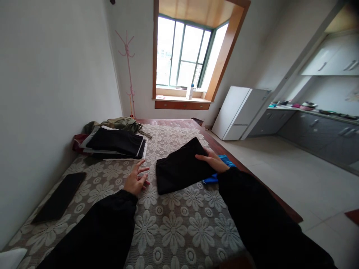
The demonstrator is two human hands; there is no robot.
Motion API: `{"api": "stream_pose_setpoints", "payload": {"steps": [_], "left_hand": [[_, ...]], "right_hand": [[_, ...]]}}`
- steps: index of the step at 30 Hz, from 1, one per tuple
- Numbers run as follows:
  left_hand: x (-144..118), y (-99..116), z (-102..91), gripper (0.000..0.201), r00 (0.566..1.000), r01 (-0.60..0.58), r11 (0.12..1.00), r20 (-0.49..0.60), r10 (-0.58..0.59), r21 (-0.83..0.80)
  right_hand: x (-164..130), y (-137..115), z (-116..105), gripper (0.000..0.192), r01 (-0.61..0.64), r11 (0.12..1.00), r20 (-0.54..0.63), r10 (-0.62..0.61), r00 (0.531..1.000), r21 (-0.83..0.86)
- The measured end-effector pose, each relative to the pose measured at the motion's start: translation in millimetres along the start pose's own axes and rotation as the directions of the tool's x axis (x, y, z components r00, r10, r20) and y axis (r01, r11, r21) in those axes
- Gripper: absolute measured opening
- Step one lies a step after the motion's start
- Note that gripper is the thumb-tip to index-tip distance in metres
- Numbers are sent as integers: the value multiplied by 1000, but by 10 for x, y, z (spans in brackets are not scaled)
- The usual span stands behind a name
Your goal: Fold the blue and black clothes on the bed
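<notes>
A folded black garment [179, 168] is in front of me over the flowered tablecloth [174, 228]. My right hand [211, 160] grips its right end, thumb on top and the other fingers hidden beneath. To the left of the garment, my left hand [137, 179] hovers with its fingers apart and nothing in them. Bright blue cloth [211, 179] shows partly from under the black garment and my right wrist. Beyond my left hand lies a stack of folded clothes [116, 142], black and pale grey, with an olive green piece behind it.
A flat dark rectangular object [60, 198] lies on the cloth at the left, near the wall. The table's reddish wooden edge [252, 175] runs along the right. Farther off stand a pink coat rack [129, 67], a white fridge [238, 112] and grey kitchen cabinets [303, 127].
</notes>
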State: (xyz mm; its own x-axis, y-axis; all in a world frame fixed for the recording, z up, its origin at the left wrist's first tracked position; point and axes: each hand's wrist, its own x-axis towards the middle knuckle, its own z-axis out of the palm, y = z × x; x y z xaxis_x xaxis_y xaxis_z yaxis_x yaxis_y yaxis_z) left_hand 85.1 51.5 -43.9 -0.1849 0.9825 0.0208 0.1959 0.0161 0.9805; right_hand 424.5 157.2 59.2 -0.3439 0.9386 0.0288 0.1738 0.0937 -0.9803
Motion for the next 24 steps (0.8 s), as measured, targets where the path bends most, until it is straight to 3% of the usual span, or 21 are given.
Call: {"api": "stream_pose_setpoints", "payload": {"steps": [4, 10, 13, 18, 24], "left_hand": [[-42, 45, 5, 71, 998, -53, 995, 29, 51, 80], [-71, 38, -6, 66, 989, -135, 976, 75, 124, 170], [-62, -1, -10, 61, 985, -166, 964, 85, 152, 205], [-47, -39, -9, 56, 978, -202, 949, 104, 182, 241], [-55, -39, -8, 49, 976, -213, 946, 97, 195, 244]], "right_hand": [[31, -611, -297, 47, 126, 943, 18, -126, 992, -307], [7, -1090, -669, 39, 20, 885, -185, -119, 976, -466], [-7, -1172, -876, 37, -61, 852, -255, -87, 963, -520], [4, -1150, -1106, 41, -131, 817, -270, -31, 962, -561], [53, -998, -961, 35, -94, 782, -183, -27, 983, -616]]}}
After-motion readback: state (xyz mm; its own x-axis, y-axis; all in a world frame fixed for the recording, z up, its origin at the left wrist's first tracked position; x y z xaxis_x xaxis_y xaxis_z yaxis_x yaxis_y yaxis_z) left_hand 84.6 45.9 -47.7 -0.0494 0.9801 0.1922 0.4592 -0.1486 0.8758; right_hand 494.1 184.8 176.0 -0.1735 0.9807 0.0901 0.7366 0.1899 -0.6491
